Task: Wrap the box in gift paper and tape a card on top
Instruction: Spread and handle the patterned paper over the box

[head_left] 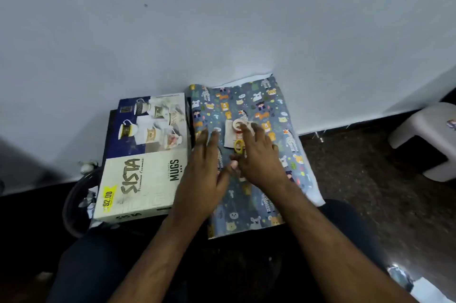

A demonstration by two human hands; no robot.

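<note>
Both of my hands are out over the gift paper (246, 154), a blue sheet printed with cartoon animals that lies spread on the dark floor (370, 179) against a pale wall (222, 19). My left hand (202, 179) lies flat on the sheet near its left edge, fingers straight and spread, gripping nothing. My right hand (259, 157) reaches across the middle of the sheet with its fingers extended over a roll of tape (238, 125) and yellow-handled scissors (238, 146), which rest on a small white card (230, 136); I cannot tell if the fingertips touch the roll, and the grip looks relaxed. Just left of the paper sits the box (145, 154), a mug set carton, unwrapped, lying flat. At far right stands a white plastic stool (427, 137).
</note>
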